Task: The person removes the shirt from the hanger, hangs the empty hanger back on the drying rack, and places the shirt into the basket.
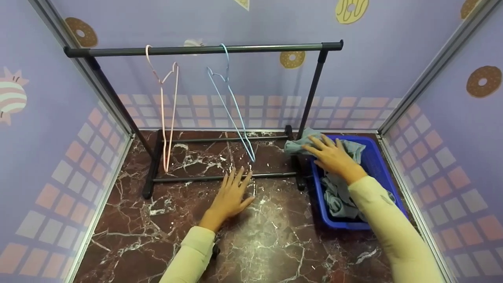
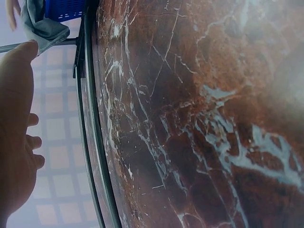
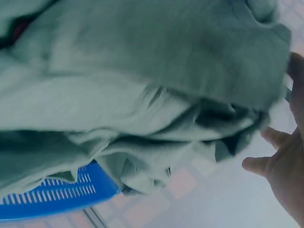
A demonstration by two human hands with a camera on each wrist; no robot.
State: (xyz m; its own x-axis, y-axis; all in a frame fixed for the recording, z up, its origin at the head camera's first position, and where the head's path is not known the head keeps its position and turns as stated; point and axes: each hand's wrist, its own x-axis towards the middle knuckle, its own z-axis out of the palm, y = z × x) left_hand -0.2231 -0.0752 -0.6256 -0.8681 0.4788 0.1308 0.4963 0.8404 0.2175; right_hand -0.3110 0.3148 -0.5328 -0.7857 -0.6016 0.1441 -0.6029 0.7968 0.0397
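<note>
My left hand reaches over the floor with its fingers extended and spread, near the lower end of a light-blue hanger. It holds nothing. The hanger hangs from the rack's top bar, with a pink hanger to its left. My right hand is over a grey-green garment at the basket's far left corner. Its fingers look straight and spread, at least one touching the cloth in the right wrist view. The garment fills much of that view, loosely creased. The blue basket contains more grey-green cloth.
A black metal clothes rack stands at the back on two floor feet. Reddish-brown marble-patterned floor lies in front. Purple patterned walls close in the back and both sides; the basket sits near the right wall.
</note>
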